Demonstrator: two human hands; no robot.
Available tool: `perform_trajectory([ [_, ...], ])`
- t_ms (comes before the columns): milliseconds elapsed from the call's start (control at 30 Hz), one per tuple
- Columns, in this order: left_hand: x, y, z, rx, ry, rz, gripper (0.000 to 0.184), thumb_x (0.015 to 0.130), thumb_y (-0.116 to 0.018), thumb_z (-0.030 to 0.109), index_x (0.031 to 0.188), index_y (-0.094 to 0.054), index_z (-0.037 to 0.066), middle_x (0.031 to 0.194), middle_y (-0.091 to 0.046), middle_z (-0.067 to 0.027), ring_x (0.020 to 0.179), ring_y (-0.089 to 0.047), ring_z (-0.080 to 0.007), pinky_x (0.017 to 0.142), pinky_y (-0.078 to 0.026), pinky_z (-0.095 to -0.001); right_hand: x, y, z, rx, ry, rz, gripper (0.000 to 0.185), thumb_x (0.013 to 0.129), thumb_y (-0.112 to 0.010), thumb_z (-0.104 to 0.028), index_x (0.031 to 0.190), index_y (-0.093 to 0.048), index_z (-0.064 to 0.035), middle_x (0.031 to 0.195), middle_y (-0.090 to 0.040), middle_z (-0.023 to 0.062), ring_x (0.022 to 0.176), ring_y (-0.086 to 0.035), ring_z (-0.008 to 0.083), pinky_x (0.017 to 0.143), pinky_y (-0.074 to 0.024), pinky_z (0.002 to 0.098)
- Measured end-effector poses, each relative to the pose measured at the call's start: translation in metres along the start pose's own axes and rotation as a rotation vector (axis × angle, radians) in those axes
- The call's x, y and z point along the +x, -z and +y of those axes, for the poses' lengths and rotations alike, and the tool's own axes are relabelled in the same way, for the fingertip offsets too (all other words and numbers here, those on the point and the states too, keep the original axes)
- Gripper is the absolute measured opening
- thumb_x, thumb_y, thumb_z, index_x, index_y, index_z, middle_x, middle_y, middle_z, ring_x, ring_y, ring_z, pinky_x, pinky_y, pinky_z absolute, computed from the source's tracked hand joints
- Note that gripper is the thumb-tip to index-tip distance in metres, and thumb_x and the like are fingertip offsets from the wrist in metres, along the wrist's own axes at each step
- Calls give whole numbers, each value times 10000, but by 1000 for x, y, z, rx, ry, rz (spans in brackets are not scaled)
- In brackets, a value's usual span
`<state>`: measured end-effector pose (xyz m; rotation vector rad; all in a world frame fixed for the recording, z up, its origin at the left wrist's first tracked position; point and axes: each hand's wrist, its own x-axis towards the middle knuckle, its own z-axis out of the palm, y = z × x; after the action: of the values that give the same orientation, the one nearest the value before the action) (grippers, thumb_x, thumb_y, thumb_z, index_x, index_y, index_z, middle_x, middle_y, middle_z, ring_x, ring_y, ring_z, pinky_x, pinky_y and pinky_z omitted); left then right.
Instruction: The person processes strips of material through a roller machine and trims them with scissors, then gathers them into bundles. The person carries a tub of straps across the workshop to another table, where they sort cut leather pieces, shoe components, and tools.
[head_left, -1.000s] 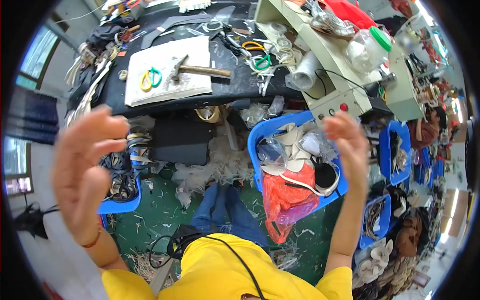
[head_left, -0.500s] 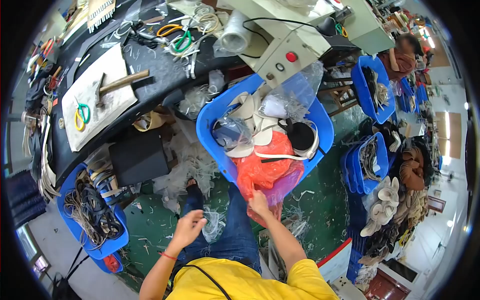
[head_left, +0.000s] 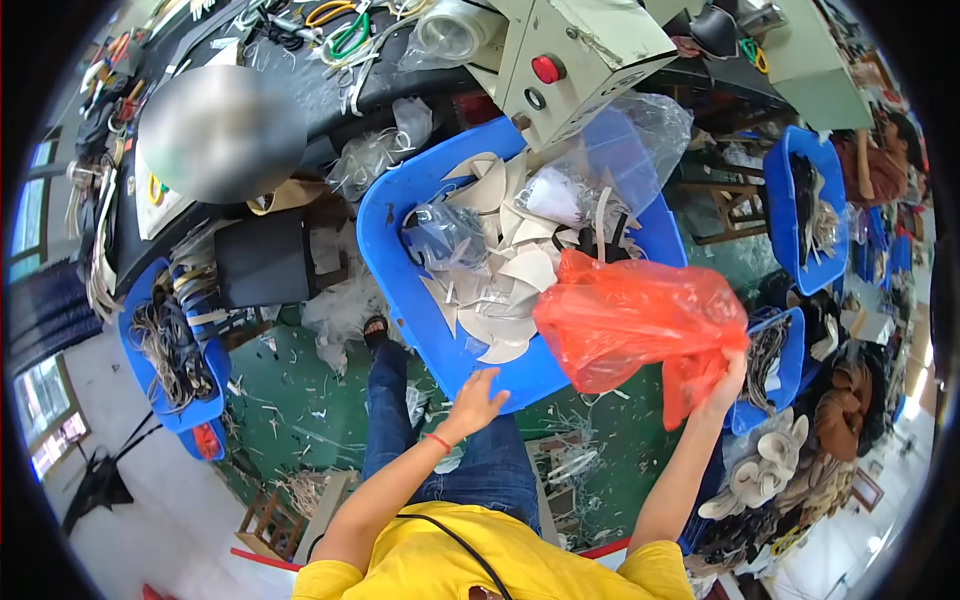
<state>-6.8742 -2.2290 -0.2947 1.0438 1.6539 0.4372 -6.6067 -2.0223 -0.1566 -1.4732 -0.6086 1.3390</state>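
A red plastic bag [head_left: 640, 315] hangs over the right side of a blue tub [head_left: 415, 320], gripped at its gathered end by my right hand [head_left: 728, 382]. My left hand [head_left: 476, 404] is at the tub's near rim, fingers apart and holding nothing. Inside the tub lie several cream curved cut pieces [head_left: 497, 335], a clear plastic bag with something dark [head_left: 447, 238] and a clear bag with white contents [head_left: 553, 195]. Part of the tub's contents is hidden behind the red bag.
A machine housing with a red button [head_left: 547, 69] overhangs the tub's far side. Left of it runs a black workbench [head_left: 325, 85] with scissors and scraps. Another blue tub [head_left: 205, 400] holds cords at left. More blue tubs [head_left: 838, 262] and a person [head_left: 880, 165] are at right.
My right hand has drawn the red bag up and right, uncovering cream pieces in the tub. My left hand has come right to the tub's rim. The view has shifted.
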Motion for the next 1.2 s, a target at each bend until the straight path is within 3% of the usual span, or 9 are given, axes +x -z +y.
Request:
perform_trajectory([
  [133,16,-28,15,-460,103,126,492,855,-527,350,1185,-434,-3,1070,-542,-193,986,-543,-299,827,-446,-400,-54,-17,22,-523,-282,-454,232,666,-525,-112,856,-612,-13,723,-585,26,673,-521,95,569,-435,282],
  [167,18,-15,32,-722,536,11,559,874,-456,455,1214,-427,13,1011,-573,-150,887,-573,-243,782,-477,-366,-79,-45,35,-771,-147,-569,214,660,-536,-106,847,-608,-30,719,-600,32,665,-542,117,581,-448,321],
  [267,18,2,11,-1685,708,-62,577,885,-408,480,1234,-423,20,958,-590,-128,809,-580,-227,741,-494,-344,-120,-83,72,-711,-165,-1124,186,746,-548,-163,860,-594,-23,757,-606,155,704,-583,313,693,-468,376],
  [333,18,5,-27,-1548,507,-43,536,898,-392,461,1197,-454,21,1005,-576,-122,864,-567,-225,744,-494,-348,-117,-72,89,-851,71,-1457,367,801,-611,-318,1016,-587,-22,946,-607,141,883,-594,250,786,-456,332],
  [433,23,23,1,-1614,392,129,487,911,-384,426,1161,-468,17,1077,-543,-115,945,-538,-216,768,-483,-339,-43,-75,70,-660,-352,-770,425,819,-610,-297,1103,-543,12,1027,-606,121,944,-571,160,844,-443,294],
  [533,26,35,-17,-1452,403,222,477,908,-429,375,1222,-400,18,1162,-494,-106,995,-512,-208,824,-454,-334,81,-29,122,-997,-22,-252,484,783,-620,-342,1072,-545,40,948,-627,152,867,-603,197,759,-461,318],
  [833,39,7,-8,-670,481,328,625,843,-567,318,1313,-299,4,1329,-332,-169,1223,-331,-249,1005,-282,-324,173,-23,164,-1528,-432,-82,1048,546,-676,-634,1258,-335,54,1207,-459,265,1132,-451,374,925,-381,430],
  [1033,42,6,-16,-435,497,335,594,820,-586,354,1243,-397,-19,1267,-377,-191,1187,-362,-288,996,-293,-344,106,-60,188,-1584,65,68,641,612,-765,-363,1022,-416,-14,1007,-467,175,955,-498,358,760,-448,450],
  [1200,49,20,-21,-344,488,400,566,809,-600,352,1201,-433,-21,1242,-395,-191,1161,-383,-284,978,-311,-349,96,-66,185,-1372,-90,6,605,677,-727,-268,1072,-355,-1,1109,-478,254,936,-536,431,755,-458,479],
])
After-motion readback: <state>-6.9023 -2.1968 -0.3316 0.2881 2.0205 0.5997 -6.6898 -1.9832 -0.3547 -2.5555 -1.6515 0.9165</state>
